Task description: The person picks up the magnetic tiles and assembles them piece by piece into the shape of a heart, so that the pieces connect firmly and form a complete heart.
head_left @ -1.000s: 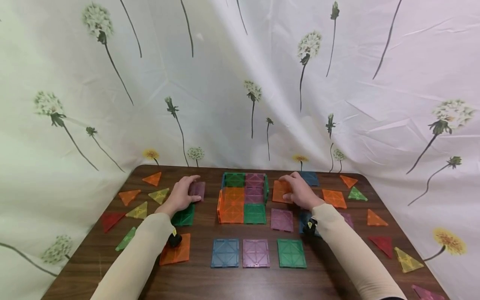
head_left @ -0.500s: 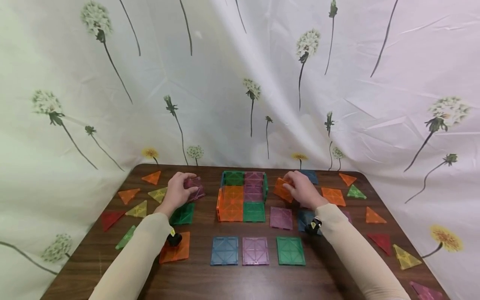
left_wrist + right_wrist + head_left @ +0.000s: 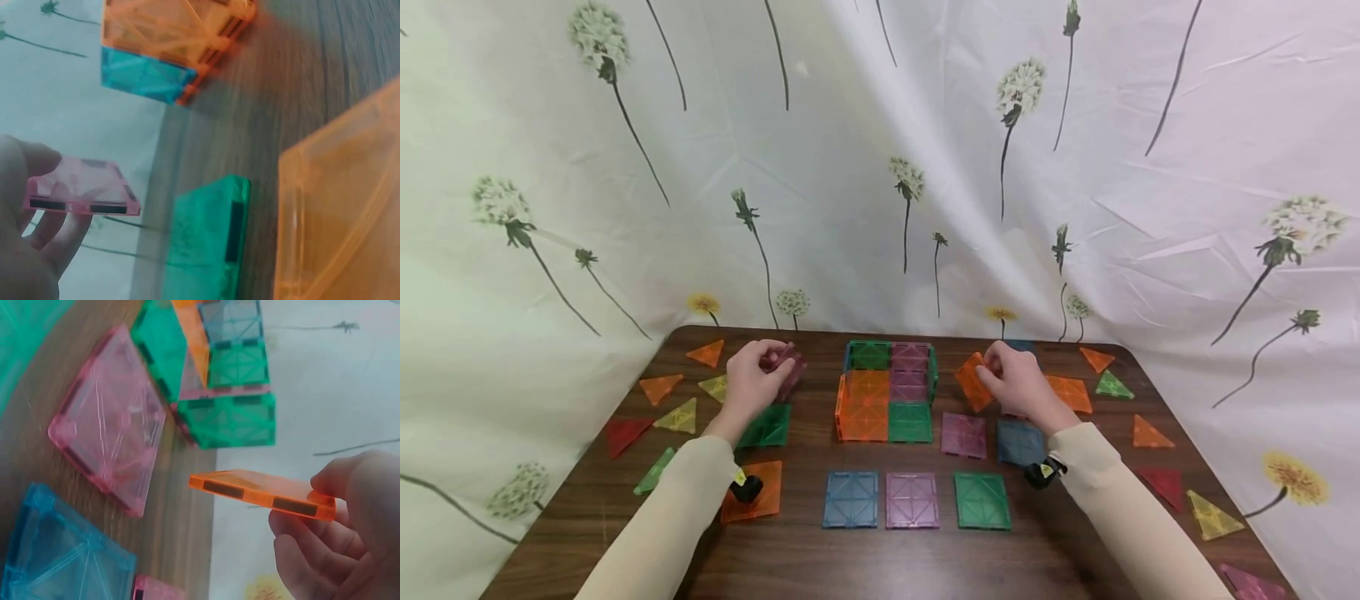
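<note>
My left hand (image 3: pixel 751 382) pinches a pink tile (image 3: pixel 81 186) — my right hand (image 3: pixel 1017 381) pinches an orange tile (image 3: pixel 972 381) — both lifted off the worktop (image 3: pixel 805 558), beside the tile box (image 3: pixel 887 390).

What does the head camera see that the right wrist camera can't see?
Only the head view shows the left hand holding a pink square tile, the triangle tiles along the table edges, and the flowered curtain.

Only the right wrist view shows the thin edge of the orange square tile with its dark strips, up close.

Both show the right hand holding that orange tile off the table, the built tile box, and a flat pink tile.
</note>
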Motion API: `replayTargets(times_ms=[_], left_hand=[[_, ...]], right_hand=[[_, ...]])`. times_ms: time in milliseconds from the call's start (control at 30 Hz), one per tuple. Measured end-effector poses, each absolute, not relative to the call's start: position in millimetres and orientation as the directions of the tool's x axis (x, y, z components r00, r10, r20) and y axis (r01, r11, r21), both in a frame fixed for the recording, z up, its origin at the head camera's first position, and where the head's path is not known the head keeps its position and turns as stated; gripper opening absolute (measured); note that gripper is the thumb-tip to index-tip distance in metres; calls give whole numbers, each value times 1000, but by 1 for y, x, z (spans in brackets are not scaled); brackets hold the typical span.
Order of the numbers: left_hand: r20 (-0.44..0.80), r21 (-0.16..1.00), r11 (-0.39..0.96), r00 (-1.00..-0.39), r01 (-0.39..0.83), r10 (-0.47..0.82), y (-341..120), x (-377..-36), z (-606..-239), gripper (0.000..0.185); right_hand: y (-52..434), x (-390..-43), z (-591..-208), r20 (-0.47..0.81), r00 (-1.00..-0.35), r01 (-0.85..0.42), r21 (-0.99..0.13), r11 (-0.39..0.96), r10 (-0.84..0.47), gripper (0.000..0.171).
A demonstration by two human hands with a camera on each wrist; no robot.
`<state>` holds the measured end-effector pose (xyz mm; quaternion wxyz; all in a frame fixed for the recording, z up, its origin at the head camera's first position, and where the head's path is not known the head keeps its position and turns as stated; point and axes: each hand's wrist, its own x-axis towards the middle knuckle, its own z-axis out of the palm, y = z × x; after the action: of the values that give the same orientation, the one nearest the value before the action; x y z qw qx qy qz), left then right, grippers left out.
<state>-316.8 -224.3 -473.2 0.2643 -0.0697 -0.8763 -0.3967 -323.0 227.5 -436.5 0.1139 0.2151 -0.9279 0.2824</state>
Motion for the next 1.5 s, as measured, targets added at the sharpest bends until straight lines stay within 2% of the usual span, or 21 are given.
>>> replayTargets(times_ms=[167, 333, 600, 867, 1033, 1333, 1500], left_hand=[[571, 658, 661, -811, 360, -127, -220, -307, -462, 22], [576, 682, 632, -803, 368, -153, -211, -297, -451, 24], [611, 679, 594, -781, 431, -131, -197, -289, -439, 24], [650, 655, 576, -753, 490, -99, -187, -280, -436, 23], [643, 664, 556, -761, 500, -84, -182, -277, -435, 24], [612, 681, 491, -790, 544, 26, -166, -266, -428, 24], [587, 668, 450, -791, 593, 170, -157, -263, -429, 22]], right_hand=[[217, -305, -431, 299, -900, -431, -513, 742, -316, 13], [196, -294, -434, 269, -904, -427, -521, 739, -333, 14], [171, -295, -448, 239, -903, -429, -524, 736, -356, 13], [155, -298, -455, 183, -936, -350, -569, 744, -300, 15], [148, -297, -452, 144, -947, -314, -594, 741, -286, 18], [146, -295, -450, 106, -951, -295, -584, 757, -289, 22], [149, -296, -453, 92, -946, -305, -583, 753, -311, 27]])
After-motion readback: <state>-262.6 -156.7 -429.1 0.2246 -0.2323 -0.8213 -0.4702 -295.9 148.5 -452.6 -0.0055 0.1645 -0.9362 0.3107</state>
